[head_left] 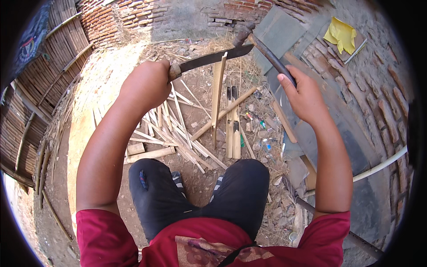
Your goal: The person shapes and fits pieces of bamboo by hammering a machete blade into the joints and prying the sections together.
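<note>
My left hand [146,86] is closed round the wooden handle of a machete [207,61], whose dark blade points right. Below the blade stands a split bamboo piece [218,91], nearly upright, its top end at the blade's edge. In my right hand [306,94] is the dark handle of a hammer [271,57]. The hammer's head is raised just above the blade near its tip; whether they touch I cannot tell. Behind the upright piece, a bamboo stick [243,100] lies slantwise across split bamboo halves [236,138].
Many thin bamboo strips [175,129] lie heaped on the ground, beside short bamboo tubes [153,155]. Litter and rubble [266,144] are scattered to the right. Grey boards [329,133] lean by the brick wall [378,95]. A woven bamboo screen [49,66] stands at left.
</note>
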### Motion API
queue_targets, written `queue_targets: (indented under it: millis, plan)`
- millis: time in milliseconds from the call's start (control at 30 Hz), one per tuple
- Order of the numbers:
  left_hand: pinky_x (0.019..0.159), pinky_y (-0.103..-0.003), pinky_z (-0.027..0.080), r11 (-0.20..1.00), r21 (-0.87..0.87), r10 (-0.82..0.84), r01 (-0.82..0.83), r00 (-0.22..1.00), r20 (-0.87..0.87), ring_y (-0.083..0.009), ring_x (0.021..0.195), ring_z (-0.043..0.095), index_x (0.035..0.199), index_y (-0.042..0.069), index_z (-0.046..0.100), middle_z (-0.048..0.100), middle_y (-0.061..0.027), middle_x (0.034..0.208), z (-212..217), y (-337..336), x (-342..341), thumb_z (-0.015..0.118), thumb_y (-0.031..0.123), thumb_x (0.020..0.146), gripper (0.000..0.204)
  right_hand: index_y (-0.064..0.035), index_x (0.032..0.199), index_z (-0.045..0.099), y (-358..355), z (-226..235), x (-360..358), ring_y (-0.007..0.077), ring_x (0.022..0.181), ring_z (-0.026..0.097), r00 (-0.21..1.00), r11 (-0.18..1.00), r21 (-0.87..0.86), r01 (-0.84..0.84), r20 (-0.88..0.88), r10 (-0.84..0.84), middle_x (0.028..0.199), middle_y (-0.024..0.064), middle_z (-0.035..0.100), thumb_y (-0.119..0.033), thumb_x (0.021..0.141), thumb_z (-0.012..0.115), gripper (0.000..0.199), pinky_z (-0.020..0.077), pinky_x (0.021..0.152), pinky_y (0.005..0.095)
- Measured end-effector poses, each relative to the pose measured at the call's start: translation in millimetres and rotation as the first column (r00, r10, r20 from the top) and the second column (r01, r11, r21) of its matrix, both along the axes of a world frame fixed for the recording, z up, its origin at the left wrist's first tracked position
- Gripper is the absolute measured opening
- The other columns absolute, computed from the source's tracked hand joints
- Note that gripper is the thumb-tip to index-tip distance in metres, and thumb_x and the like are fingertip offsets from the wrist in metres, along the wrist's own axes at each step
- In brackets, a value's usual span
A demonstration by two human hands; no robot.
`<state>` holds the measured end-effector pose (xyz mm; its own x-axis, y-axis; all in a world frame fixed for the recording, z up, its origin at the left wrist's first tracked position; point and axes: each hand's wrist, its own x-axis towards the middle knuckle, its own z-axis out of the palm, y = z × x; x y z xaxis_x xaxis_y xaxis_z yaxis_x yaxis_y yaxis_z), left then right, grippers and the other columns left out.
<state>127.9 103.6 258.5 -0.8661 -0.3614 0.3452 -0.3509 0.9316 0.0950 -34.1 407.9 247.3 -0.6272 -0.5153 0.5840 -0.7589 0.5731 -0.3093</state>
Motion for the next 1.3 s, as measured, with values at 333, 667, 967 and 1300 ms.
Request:
queue_targets:
  millis: [333,667,967,1300]
  plan:
    - [0.080,-0.052,0.055,1.000,-0.026,-0.018,0.017,0.999,-0.036,-0.0458,0.085,0.069,0.097,-0.002,0.064,0.070,-0.0269,0.085,-19.7,-8.3,0.2,0.064,0.013,0.089,0.017,0.0014,0.116,0.065,0.7,-0.9,4.6,0.0157,0.067,0.056,0.995,0.997,-0.075,0.000,0.097,0.008,0.072,0.0072,0.059,-0.037,0.104,0.060,0.041,0.0454,0.064,0.0347]
    - [0.081,-0.053,0.055,1.000,-0.003,0.028,-0.028,1.000,0.010,-0.0455,0.086,0.069,0.097,-0.002,0.063,0.069,-0.0274,0.086,-27.8,-12.7,-1.0,0.064,0.013,0.089,0.017,0.0017,0.118,0.065,-6.8,-2.6,1.6,0.0181,0.069,0.058,0.998,0.999,-0.032,0.010,0.067,-0.008,0.074,0.0102,0.061,-0.037,0.104,0.059,0.041,0.0470,0.066,0.0355]
    - [0.085,-0.051,0.057,0.998,0.004,0.068,-0.068,0.995,0.069,-0.0419,0.094,0.071,0.103,-0.001,0.067,0.072,-0.0250,0.098,-28.1,-10.7,2.0,0.060,0.008,0.089,0.018,0.0003,0.120,0.066,-15.1,-15.1,13.2,0.0226,0.072,0.064,0.996,0.986,-0.167,0.025,0.088,-0.011,0.078,0.0141,0.065,-0.034,0.104,0.061,0.038,0.0487,0.069,0.0359]
    - [0.085,-0.051,0.057,0.998,0.003,0.055,-0.056,0.996,0.068,-0.0423,0.093,0.071,0.105,0.000,0.067,0.072,-0.0261,0.097,-42.0,-20.3,1.1,0.059,0.009,0.091,0.018,-0.0007,0.119,0.066,-16.2,-22.5,14.2,0.0225,0.073,0.064,0.986,0.984,-0.178,0.011,0.167,0.019,0.079,0.0145,0.066,-0.036,0.104,0.060,0.039,0.0489,0.069,0.0370]
